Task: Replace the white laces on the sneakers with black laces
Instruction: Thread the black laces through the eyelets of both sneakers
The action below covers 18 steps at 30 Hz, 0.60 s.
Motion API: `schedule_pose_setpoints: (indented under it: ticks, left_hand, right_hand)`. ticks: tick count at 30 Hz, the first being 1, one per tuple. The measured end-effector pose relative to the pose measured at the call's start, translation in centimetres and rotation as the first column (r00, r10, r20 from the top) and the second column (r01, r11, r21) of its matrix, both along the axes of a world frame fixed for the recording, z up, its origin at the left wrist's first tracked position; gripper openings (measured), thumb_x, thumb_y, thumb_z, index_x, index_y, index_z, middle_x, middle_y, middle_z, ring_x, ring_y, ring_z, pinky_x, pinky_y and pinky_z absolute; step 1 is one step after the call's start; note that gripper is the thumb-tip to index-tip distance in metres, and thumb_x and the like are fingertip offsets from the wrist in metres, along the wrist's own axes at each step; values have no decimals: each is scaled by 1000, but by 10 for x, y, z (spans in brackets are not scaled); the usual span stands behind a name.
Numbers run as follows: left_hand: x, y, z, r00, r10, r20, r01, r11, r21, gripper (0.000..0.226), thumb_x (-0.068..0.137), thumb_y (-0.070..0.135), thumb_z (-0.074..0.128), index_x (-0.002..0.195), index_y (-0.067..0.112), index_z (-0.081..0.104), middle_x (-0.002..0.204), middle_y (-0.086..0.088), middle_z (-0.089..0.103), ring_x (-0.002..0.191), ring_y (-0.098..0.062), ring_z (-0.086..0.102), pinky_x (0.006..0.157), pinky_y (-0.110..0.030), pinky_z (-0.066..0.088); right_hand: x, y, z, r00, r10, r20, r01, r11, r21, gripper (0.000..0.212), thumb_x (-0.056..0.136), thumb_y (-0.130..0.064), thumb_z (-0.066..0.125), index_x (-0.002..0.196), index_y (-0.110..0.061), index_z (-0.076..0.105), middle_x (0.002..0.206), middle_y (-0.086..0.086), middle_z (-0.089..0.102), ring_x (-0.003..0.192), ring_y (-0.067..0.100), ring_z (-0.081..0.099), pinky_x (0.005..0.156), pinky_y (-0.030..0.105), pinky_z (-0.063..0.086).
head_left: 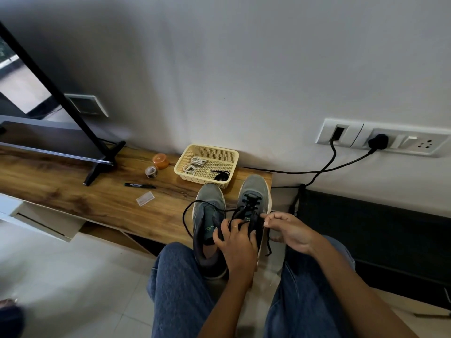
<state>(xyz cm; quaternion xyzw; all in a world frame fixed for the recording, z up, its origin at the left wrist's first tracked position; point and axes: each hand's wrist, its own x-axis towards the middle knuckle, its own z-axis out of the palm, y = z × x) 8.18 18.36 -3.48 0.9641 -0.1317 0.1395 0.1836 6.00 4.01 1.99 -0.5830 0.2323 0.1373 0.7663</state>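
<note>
Grey-green mesh covers both sneakers, which stand side by side at the right end of the wooden bench [73,191], toes to the wall and heels over its near edge. The right sneaker [253,203] carries a black lace [251,202] crossed through its eyelets; one long end loops out over the left sneaker [210,215], which shows no lacing. The left hand [235,242] rests on the right sneaker's collar with fingers curled over the lace near the tongue. The right hand [288,231] pinches a lace end between thumb and forefinger beside the top eyelets. Behind the toes, at the bench's far edge, a yellow basket [185,157] holds coiled white laces [195,164] and another black lace [220,176].
</note>
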Motion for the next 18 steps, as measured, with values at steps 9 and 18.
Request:
schedule_pose_setpoints:
  ticks: [9,18]
  left_hand:
    - [3,4,-1,997,-73,-15,72,995,-68,29,70,31,79,96,23,71,106,0,64,109,-20,46,99,-50,29]
    - [6,5,1,968,-252,-12,252,968,-7,49,65,24,85,108,13,65,129,-6,60,122,-22,56,110,-37,25]
  right_hand:
    - [17,-2,11,956,-289,-51,293,943,159,4,88,-12,63,85,-14,62,94,7,65,96,21,60,79,34,49]
    - [22,8,13,949,-310,-54,314,943,108,9,90,-8,61,82,-12,61,92,9,65,95,23,61,84,37,49]
